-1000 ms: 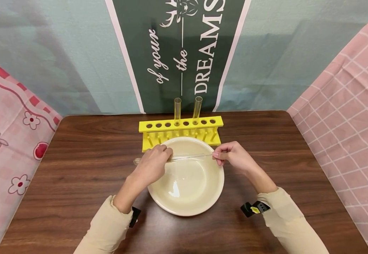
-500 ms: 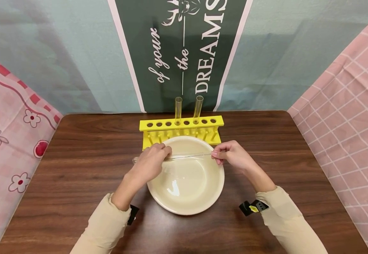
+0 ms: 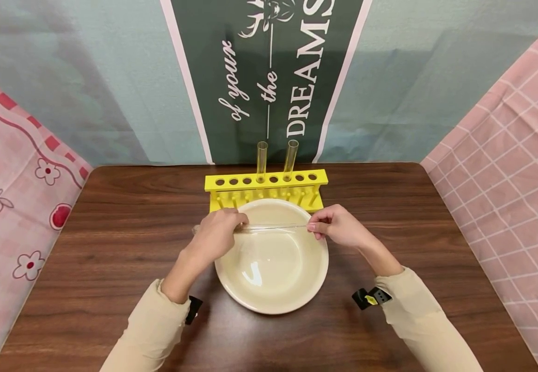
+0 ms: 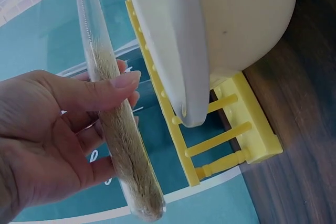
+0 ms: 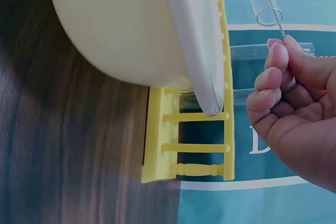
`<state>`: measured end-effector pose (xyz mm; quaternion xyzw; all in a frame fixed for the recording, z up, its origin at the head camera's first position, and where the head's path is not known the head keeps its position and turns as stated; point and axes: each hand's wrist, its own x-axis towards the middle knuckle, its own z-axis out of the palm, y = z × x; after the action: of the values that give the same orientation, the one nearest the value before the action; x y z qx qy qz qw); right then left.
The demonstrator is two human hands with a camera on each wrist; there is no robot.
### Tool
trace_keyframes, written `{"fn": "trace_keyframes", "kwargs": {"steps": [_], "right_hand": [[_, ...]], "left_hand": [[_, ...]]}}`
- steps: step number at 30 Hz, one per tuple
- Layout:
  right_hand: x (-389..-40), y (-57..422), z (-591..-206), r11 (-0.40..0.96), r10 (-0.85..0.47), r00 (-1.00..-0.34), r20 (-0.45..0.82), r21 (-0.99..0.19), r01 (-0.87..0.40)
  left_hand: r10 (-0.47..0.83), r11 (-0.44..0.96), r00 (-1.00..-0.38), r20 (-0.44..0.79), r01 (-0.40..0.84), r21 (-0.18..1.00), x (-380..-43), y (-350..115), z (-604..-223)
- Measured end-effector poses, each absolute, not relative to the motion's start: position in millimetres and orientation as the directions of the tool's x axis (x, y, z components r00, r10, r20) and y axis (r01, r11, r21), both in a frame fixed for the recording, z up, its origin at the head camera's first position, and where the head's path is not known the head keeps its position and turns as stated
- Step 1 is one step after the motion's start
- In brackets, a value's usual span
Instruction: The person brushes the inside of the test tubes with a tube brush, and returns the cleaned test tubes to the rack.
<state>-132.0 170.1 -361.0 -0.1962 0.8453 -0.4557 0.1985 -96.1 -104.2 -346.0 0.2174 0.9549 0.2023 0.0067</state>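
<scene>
Over the far part of a cream basin (image 3: 273,268), my left hand (image 3: 215,235) grips a clear glass test tube (image 4: 98,38), its thumb across one side and fingers behind. Inside the tube, the tan bristles of a test tube brush (image 4: 128,145) fill the closed end. My right hand (image 3: 341,226) pinches the brush's twisted wire handle (image 5: 283,31) between thumb and fingertips, just outside the tube's round mouth (image 5: 269,17). The tube lies almost level, its mouth toward the right hand. From the head view, the left hand hides the bristles.
A yellow test tube rack (image 3: 265,178) stands behind the basin, partly hidden by it. Two clear test tubes, one left (image 3: 262,163) and one right (image 3: 290,160), stand upright in it. The wooden table (image 3: 390,206) meets a hanging cloth (image 3: 390,103) at the back.
Both hands have shifted slightly left, carrying the tube and brush with them. The left hand still grips the tube and the right still pinches the wire handle.
</scene>
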Motion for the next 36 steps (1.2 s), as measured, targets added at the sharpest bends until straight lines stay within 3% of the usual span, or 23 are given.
{"fn": "trace_keyframes", "kwargs": {"steps": [8, 16, 28, 36], "right_hand": [[-131.5, 163.9, -360.9, 0.568, -0.573, -0.820, 0.013, -0.715, -0.408], [-131.5, 163.4, -362.7, 0.513, -0.667, -0.725, 0.171, -0.600, -0.613], [-135.0, 167.1, -371.1, 0.451, -0.734, -0.613, 0.292, -0.467, -0.761], [-136.6, 170.8, -372.5, 0.458, -0.741, -0.599, 0.305, -0.423, -0.782]], "left_hand": [[0.435, 0.801, -0.899, 0.047, 0.410, 0.436, -106.3, -113.1, -342.5], [0.473, 0.760, -0.881, -0.013, 0.400, 0.512, -116.0, -121.4, -339.4], [0.490, 0.747, -0.866, -0.100, 0.358, 0.559, -122.3, -126.7, -341.3], [0.477, 0.745, -0.867, -0.143, 0.312, 0.590, -123.0, -125.7, -339.9]]}}
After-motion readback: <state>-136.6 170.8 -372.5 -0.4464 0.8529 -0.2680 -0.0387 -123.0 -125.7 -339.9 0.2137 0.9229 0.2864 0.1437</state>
